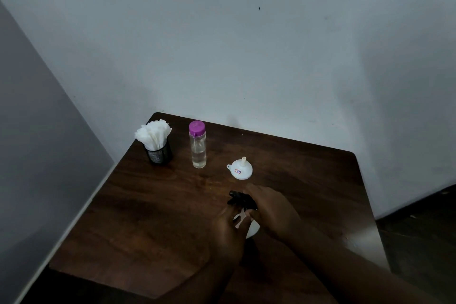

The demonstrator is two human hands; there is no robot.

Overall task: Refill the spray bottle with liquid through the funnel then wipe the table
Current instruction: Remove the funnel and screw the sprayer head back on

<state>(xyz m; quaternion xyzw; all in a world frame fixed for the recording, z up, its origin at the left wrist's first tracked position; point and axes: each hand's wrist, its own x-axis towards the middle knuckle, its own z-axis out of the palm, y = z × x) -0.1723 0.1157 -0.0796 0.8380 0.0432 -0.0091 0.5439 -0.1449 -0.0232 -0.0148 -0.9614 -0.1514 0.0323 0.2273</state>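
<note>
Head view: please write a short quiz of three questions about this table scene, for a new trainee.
1. True or false: the funnel sits in the neck of the spray bottle.
2. The cap of the clear bottle is: A green, B purple, C red.
3. Which hand is on the black spray head?

Key:
1. False; it stands on the table, spout up.
2. B.
3. The right hand; the left hand holds the body.

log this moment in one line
left hand: grips white spray bottle | right hand: grips black trigger head | white plastic funnel: upside down on brown wooden table
</note>
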